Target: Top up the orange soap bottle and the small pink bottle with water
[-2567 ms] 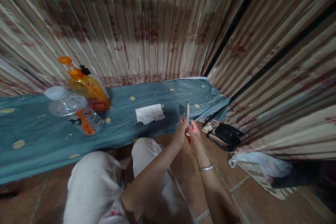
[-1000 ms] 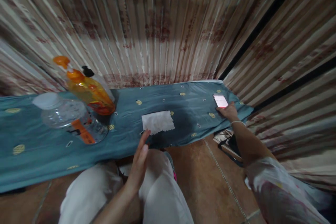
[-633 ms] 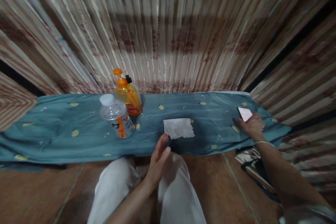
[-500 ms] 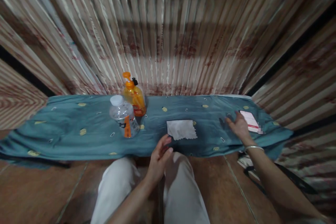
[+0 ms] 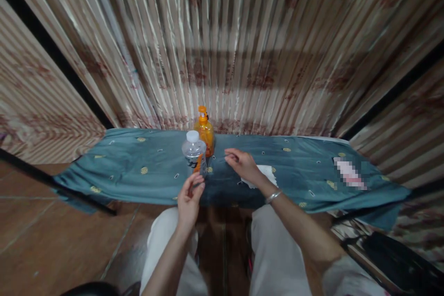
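My left hand point(image 5: 189, 200) is just in front of a clear plastic bottle point(image 5: 194, 150) with a white cap and an orange and black label. Its fingers are loosely bent and apart from the thumb, with nothing seen in them; whether they touch the bottle I cannot tell. Behind that bottle stands an orange pump bottle point(image 5: 205, 135). My right hand point(image 5: 243, 165), a bracelet at its wrist, hovers right of both bottles with fingers loosely curled and no object visible in them. It partly covers a pale cloth piece point(image 5: 266, 174) on the green cloth.
A patterned green cloth point(image 5: 138, 185) covers the low table. Toward its right end lies a phone point(image 5: 349, 173), blurred out. Dark frame bars point(image 5: 58, 51) and pleated curtains point(image 5: 249, 55) enclose the space. A black bag point(image 5: 398, 259) rests on the floor at right.
My right hand has moved left from beside the phone to near the bottles. My left hand has come closer to the clear bottle. The view has shifted left.
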The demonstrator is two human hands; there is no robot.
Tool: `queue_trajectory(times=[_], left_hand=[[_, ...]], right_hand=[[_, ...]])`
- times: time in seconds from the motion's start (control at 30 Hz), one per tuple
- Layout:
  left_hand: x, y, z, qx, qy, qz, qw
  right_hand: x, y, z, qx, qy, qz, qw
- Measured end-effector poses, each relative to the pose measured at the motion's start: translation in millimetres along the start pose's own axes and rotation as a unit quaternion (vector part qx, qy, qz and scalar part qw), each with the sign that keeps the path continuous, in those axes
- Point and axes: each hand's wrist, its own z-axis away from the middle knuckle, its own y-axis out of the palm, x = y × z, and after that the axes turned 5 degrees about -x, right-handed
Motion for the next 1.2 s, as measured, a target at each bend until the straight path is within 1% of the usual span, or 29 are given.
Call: queue_trajectory(times=[0.07,0.13,0.17,0.23,0.3,0.4,0.47,0.53,0.63,0.73,0.93,1.03,1.13,1.2], left_hand=[[-3,-2.4,-18,-0.042,0.052,-0.017,0.998],[-4,2.2,-39,-0.074,0.107,-0.057,0.99],[-3,6.6,-49,-0.08,0.124,-0.087,0.985],[1,17.7,-69,-0.082,0.123,-0.117,0.982],[6,28.9,-86,-0.061,0.107,-0.108,0.986],[13,38.9,-101,-0.056,0.115,-0.114,0.985],[14,39.9,-104,-0.061,0.126,-0.128,0.982],[15,38.1,-106,-0.056,0.133,-0.14,0.98],[16,34.7,-106,-0.05,0.139,-0.141,0.979],[17,33.6,-106,-0.044,0.141,-0.134,0.98],[19,33.3,-103,-0.032,0.135,-0.133,0.981],[20,33.4,-102,-0.033,0.142,-0.139,0.979],[22,34.2,-101,-0.042,0.148,-0.141,0.978],[22,34.4,-101,-0.043,0.149,-0.138,0.978]], right_hand=[[20,9,-9,0.008,-0.008,-0.006,1.0],[34,16,-16,0.013,-0.016,-0.005,1.0],[41,18,-19,0.014,-0.02,-0.001,1.0],[53,21,-25,0.011,-0.033,0.018,0.999],[67,21,-33,0.004,-0.055,0.061,0.997],[93,21,-50,-0.008,-0.091,0.18,0.979],[110,23,-63,0.002,-0.101,0.276,0.956],[123,28,-74,0.029,-0.095,0.344,0.934],[130,36,-83,0.067,-0.124,0.394,0.908],[128,39,-85,0.091,-0.168,0.416,0.889],[124,29,-86,0.136,-0.203,0.419,0.874],[122,26,-87,0.131,-0.226,0.413,0.873],[123,23,-88,0.122,-0.217,0.417,0.874],[128,21,-89,0.14,-0.203,0.42,0.874]])
